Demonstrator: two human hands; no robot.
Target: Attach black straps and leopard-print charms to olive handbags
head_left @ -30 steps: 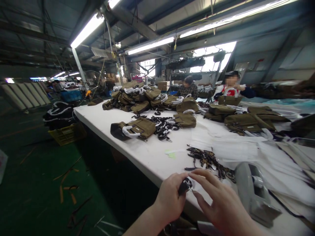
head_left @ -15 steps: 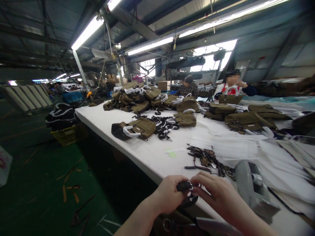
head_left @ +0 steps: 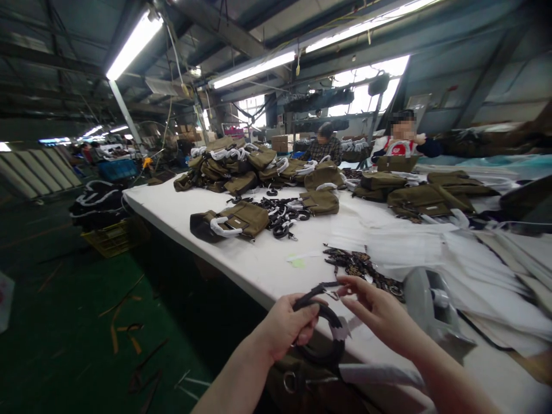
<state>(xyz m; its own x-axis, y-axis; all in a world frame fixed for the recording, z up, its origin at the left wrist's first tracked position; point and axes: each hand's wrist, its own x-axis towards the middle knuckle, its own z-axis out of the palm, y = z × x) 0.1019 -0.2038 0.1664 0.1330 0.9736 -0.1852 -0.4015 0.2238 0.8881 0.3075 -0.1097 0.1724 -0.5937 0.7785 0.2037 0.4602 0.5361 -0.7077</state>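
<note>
My left hand [head_left: 287, 328] is closed round a black bag strap [head_left: 321, 313] that curves in a loop near the table's front edge. My right hand [head_left: 373, 310] pinches the strap's free end, where a small white paper wrap [head_left: 340, 330] sits. Below my hands lies an olive bag with a metal ring [head_left: 291, 380], partly hidden. A heap of dark patterned straps [head_left: 360, 265] lies on the white table [head_left: 241, 253] just beyond my fingers.
A grey tape dispenser [head_left: 433, 305] stands right of my hands. Olive bags with white-wrapped handles [head_left: 233, 221] are piled across the table, with black straps [head_left: 284, 213] among them. Two people sit at the far side [head_left: 399, 138]. Yellow crate [head_left: 107, 236] on the green floor at left.
The strap has been drawn up and out into a longer loop. Both hands have risen a little from the table edge, and the view has tilted slightly down.
</note>
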